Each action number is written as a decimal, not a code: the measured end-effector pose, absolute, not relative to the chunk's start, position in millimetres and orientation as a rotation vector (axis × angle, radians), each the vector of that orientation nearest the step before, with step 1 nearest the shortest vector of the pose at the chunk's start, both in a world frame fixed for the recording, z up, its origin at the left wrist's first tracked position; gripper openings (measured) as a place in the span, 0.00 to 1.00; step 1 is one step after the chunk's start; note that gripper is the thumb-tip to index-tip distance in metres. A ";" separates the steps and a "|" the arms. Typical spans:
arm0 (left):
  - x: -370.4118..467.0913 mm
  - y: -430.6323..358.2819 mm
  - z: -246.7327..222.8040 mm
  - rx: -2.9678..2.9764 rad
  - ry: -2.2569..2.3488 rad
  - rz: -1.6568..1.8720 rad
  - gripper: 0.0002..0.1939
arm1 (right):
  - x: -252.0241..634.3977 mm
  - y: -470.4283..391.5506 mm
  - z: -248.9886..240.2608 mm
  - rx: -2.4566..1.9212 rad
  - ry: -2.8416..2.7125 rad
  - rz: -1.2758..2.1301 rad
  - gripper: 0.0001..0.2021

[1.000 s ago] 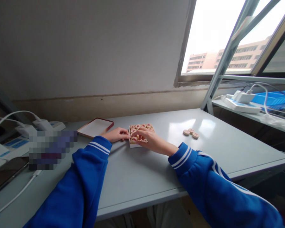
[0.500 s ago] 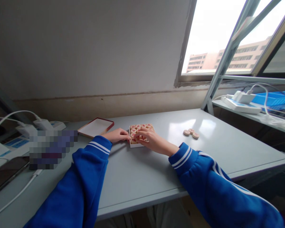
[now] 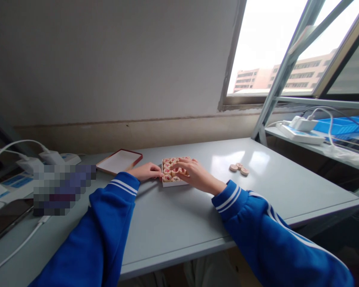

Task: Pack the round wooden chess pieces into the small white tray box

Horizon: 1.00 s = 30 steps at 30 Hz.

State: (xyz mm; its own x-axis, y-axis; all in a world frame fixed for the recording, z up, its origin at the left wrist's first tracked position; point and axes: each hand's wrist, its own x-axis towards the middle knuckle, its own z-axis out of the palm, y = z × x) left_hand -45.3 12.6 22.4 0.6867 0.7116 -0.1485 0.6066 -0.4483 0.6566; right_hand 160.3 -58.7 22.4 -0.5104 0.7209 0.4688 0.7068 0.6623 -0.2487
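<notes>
- The box (image 3: 176,184), white-walled, sits on the desk (image 3: 167,223), nearer the far edge than the near edge.
- Round pieces (image 3: 166,171) with red characters fill the part of the box that shows; the right hand hides the rest.
- The left hand (image 3: 148,171) lies at the box's left wall, thumb and forefinger drawn together at that rim; whether they pinch the wall or only rest against it, I cannot tell.
- The right hand (image 3: 193,173) is over the box's right part, fingers curved, thumb and forefinger parted above the pieces; whether a fingertip touches one, I cannot tell.
- Three loose pieces (image 3: 244,171) lie in a close cluster, well apart from the box, towards the desk's far right corner.
- The lid (image 3: 119,161), red-rimmed, lies with its white inside up by the far edge, left of the box.
- At the desk's left end are a phone (image 3: 10,219), a white cable (image 3: 20,249) and plugs (image 3: 52,157).
- Beyond the far right corner, a shelf bears a blue tray (image 3: 344,124).
</notes>
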 end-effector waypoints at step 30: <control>-46.2 7.3 24.8 2.212 1.054 0.105 0.25 | 165.6 -67.4 19.6 -1.344 -2.257 0.064 0.08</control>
State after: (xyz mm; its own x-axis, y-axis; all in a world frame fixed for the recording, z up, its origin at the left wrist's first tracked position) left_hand -46.2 7.3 24.8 0.6694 0.7141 -0.2046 0.6595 -0.4445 0.6062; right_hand 165.6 -67.4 19.6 -0.3816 0.8339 0.3988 0.8100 0.5095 -0.2904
